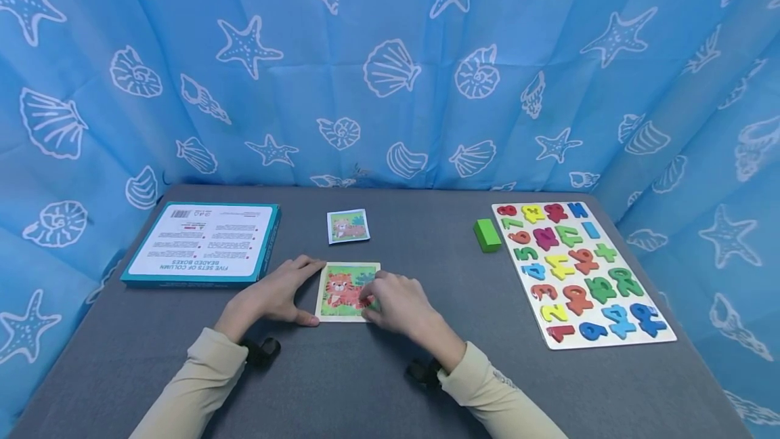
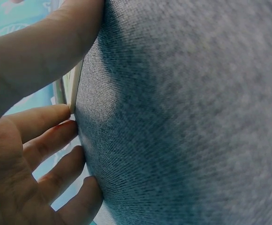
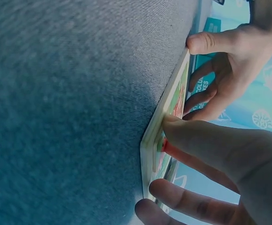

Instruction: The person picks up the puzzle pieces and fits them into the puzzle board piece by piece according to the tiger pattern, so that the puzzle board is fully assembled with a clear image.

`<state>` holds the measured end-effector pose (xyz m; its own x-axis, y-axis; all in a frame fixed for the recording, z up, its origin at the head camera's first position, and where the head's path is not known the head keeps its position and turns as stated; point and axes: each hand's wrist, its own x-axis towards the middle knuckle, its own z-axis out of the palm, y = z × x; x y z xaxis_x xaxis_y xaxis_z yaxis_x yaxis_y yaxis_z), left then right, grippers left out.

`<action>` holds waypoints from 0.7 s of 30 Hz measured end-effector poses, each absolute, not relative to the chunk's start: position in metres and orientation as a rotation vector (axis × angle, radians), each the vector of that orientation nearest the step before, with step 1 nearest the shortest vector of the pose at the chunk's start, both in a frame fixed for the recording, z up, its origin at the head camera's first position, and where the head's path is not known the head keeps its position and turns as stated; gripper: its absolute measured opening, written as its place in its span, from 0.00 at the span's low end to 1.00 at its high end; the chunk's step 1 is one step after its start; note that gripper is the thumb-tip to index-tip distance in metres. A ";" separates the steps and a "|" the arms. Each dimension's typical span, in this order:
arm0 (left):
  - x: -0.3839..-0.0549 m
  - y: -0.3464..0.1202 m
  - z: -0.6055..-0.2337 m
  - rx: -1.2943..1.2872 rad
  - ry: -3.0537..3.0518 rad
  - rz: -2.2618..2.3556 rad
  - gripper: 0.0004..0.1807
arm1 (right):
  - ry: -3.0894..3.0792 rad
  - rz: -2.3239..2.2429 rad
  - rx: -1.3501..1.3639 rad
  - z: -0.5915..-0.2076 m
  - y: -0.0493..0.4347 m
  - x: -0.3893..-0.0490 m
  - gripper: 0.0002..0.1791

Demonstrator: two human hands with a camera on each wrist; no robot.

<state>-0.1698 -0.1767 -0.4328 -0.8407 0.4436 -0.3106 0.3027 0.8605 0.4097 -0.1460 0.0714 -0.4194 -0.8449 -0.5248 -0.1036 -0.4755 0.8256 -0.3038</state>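
A square wooden jigsaw puzzle [image 1: 338, 290] with a red tiger picture lies flat on the table in the head view. My left hand [image 1: 275, 295] spans its left edge, thumb touching the near corner and forefinger the far corner. Over the puzzle's right side is my right hand [image 1: 399, 302], fingers bent. In the right wrist view its thumb [image 3: 192, 133] and forefinger meet at a puzzle piece [image 3: 158, 144] near the pale frame [image 3: 147, 145], while other fingertips lie by the right edge. This hand hides much of that piece. The left wrist view shows mostly tablecloth.
Beyond the puzzle lies a small picture card [image 1: 348, 226]. A flat teal and white box [image 1: 201, 242] is at the left. To the right are a green block [image 1: 487, 235] and a board of coloured numbers [image 1: 536, 314]. A blue shell-patterned curtain [image 1: 390, 120] hangs behind.
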 end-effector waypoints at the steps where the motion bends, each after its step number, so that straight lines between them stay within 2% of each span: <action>1: -0.170 -0.177 -0.433 0.553 2.636 0.488 0.57 | 2.824 -0.399 -0.774 -0.420 0.071 -0.146 0.11; 21: -0.169 -0.176 -0.431 0.570 2.629 0.491 0.57 | 2.648 -0.631 -0.565 -0.427 0.077 -0.159 0.12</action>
<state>-0.1691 -0.1761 -0.4314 -0.8348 0.4557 -0.3089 0.3134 0.8547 0.4139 -0.1588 0.0769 -0.4270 -0.8552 -0.4552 -0.2476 -0.2946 0.8202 -0.4904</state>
